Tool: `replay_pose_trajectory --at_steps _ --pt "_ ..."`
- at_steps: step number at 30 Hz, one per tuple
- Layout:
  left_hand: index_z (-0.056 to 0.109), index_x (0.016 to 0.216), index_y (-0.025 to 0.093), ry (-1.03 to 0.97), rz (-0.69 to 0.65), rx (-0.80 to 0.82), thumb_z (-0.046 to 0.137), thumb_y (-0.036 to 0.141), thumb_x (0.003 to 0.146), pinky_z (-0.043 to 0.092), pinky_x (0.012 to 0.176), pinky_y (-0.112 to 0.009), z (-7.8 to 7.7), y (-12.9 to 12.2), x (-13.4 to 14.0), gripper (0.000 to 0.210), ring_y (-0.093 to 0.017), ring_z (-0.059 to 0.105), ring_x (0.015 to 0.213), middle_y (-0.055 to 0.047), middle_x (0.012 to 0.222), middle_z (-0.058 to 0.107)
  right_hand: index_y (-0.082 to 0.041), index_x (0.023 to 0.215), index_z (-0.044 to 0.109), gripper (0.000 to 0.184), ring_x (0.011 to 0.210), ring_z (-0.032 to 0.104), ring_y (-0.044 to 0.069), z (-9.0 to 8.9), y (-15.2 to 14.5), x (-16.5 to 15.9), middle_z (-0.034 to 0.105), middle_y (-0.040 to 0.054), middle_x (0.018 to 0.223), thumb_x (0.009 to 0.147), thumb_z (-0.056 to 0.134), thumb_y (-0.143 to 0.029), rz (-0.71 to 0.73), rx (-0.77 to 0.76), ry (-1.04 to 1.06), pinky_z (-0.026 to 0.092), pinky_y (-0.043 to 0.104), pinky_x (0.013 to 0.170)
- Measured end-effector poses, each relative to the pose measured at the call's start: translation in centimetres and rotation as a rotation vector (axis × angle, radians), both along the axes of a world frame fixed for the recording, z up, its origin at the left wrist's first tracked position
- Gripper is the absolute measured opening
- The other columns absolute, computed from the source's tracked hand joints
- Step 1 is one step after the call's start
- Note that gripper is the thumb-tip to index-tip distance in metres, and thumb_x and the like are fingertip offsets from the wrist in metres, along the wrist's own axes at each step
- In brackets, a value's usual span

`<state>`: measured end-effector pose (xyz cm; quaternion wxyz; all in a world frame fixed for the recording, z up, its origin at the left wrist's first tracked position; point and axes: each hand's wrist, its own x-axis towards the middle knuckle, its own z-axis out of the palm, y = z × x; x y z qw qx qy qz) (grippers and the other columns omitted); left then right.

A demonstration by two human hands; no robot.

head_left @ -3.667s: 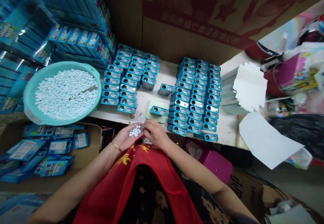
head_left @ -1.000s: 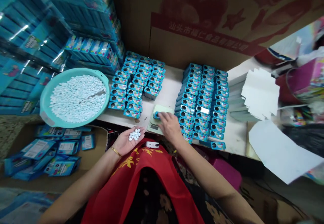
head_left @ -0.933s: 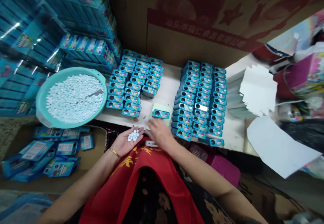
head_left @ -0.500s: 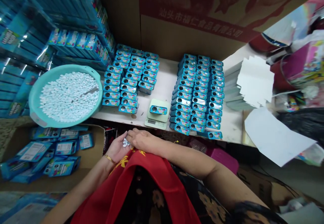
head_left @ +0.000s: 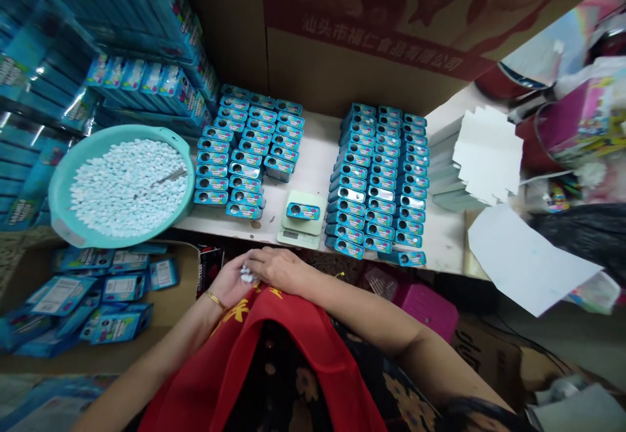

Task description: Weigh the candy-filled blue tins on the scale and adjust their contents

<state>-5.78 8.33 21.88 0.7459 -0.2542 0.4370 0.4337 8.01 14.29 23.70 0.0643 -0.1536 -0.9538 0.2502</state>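
Small white candies [head_left: 247, 275] lie in the cupped palm of my left hand [head_left: 232, 283], close to the red apron [head_left: 288, 318]. Over that palm bends my right hand [head_left: 276, 268], its fingers curled down against the candies; what is between its fingertips is hidden. Just beyond my hands, a pale green scale [head_left: 300, 235] stands at the table's front edge. One blue tin [head_left: 303, 212] with a dark round opening on top rests on its platform. A turquoise basin [head_left: 57, 187] at the left holds a heap of the same candies, with a metal utensil [head_left: 171, 176] lying on them.
Rows of blue tins [head_left: 244, 170] stand left of the scale, and longer rows of tins [head_left: 374, 187] stand right of it. A large carton [head_left: 362, 60] walls off the back. Blue packs fill an open box [head_left: 180, 302] lower left. White card stacks [head_left: 489, 155] stand right.
The view has shifted slightly. My right fingers have shifted a little over the candies in my left palm. The tin on the scale has stayed in place.
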Motion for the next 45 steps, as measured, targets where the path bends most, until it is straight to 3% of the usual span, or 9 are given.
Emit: replay_pose_trajectory --at_steps 2,5,7,9,13,22,31,37,45 --pt "0.058 0.075 0.010 0.043 -0.013 -0.011 0.044 0.014 0.082 0.052 0.057 -0.025 -0.1 0.2 0.0 0.016 -0.014 0.063 0.061 -0.008 0.068 0.064 -0.019 0.104 0.053 0.021 0.090 0.050 0.015 0.1 1.4 1.7 0.056 0.0047 0.102 0.087 0.040 -0.024 -0.161 -0.002 0.087 0.042 0.027 0.079" --pt "0.058 0.077 0.011 0.077 -0.061 -0.008 0.047 0.016 0.081 0.049 0.048 -0.022 -0.3 0.1 -0.3 0.014 -0.014 0.062 0.061 -0.010 0.074 0.064 -0.017 0.115 0.048 0.034 0.105 0.044 0.021 -0.6 4.5 5.1 0.051 0.0111 0.113 0.084 0.046 -0.031 -0.544 0.034 0.090 0.039 0.036 0.088" --pt "0.058 0.076 0.011 0.038 -0.070 0.034 0.046 0.017 0.081 0.043 0.039 -0.018 -0.6 0.0 -0.5 0.014 -0.011 0.058 0.055 -0.009 0.071 0.062 -0.017 0.121 0.043 0.046 0.109 0.042 0.025 -1.6 6.5 7.0 0.047 0.0120 0.119 0.079 0.054 -0.031 -0.624 0.032 0.000 0.038 0.041 0.089" --pt "0.057 0.075 0.011 -0.010 -0.063 0.079 0.046 0.018 0.082 0.035 0.034 -0.015 -0.8 -0.1 -0.7 0.015 -0.008 0.053 0.050 -0.007 0.068 0.059 -0.018 0.124 0.040 0.052 0.108 0.043 0.025 -2.9 7.8 7.9 0.048 0.0106 0.119 0.076 0.057 -0.029 -0.589 0.003 -0.082 0.039 0.041 0.088" --pt "0.057 0.077 0.010 -0.004 -0.048 0.108 0.046 0.018 0.082 0.030 0.033 -0.013 -1.3 0.5 -0.5 0.014 -0.007 0.049 0.048 -0.005 0.066 0.055 -0.018 0.122 0.042 0.043 0.100 0.046 0.023 -4.0 8.2 7.2 0.053 0.0078 0.111 0.080 0.050 -0.023 -0.570 -0.017 -0.127 0.041 0.037 0.084" --pt "0.057 0.082 0.010 0.080 0.001 0.193 0.047 0.021 0.082 0.030 0.034 -0.014 -1.4 5.6 0.2 0.015 -0.008 0.050 0.049 -0.005 0.064 0.055 -0.016 0.127 0.039 0.047 0.089 0.044 0.025 1.9 5.8 5.0 0.054 0.0108 0.101 0.082 0.044 -0.026 -0.373 0.207 -0.191 0.038 0.037 0.079" --pt "0.055 0.077 0.010 0.097 0.003 0.139 0.047 0.020 0.081 0.030 0.032 -0.014 -1.8 7.4 1.3 0.013 -0.008 0.049 0.043 -0.002 0.057 0.053 -0.014 0.126 0.040 0.042 0.083 0.043 0.022 3.6 5.0 4.6 0.055 0.0096 0.098 0.085 0.041 -0.025 -0.316 0.387 -0.267 0.033 0.034 0.068" --pt "0.056 0.076 0.010 0.074 -0.010 0.163 0.047 0.021 0.081 0.031 0.032 -0.014 -2.2 7.8 1.9 0.015 -0.009 0.051 0.045 -0.003 0.056 0.053 -0.014 0.122 0.043 0.040 0.082 0.042 0.021 2.9 5.5 4.8 0.055 0.0086 0.094 0.084 0.044 -0.023 -0.314 0.388 -0.329 0.032 0.032 0.068" --pt "0.053 0.072 0.011 0.081 -0.017 0.141 0.048 0.021 0.081 0.029 0.032 -0.014 -1.9 8.2 2.2 0.015 -0.008 0.048 0.042 -0.001 0.053 0.051 -0.013 0.124 0.041 0.040 0.081 0.041 0.021 3.3 5.1 4.7 0.055 0.0086 0.094 0.085 0.041 -0.024 -0.302 0.434 -0.304 0.031 0.033 0.066"
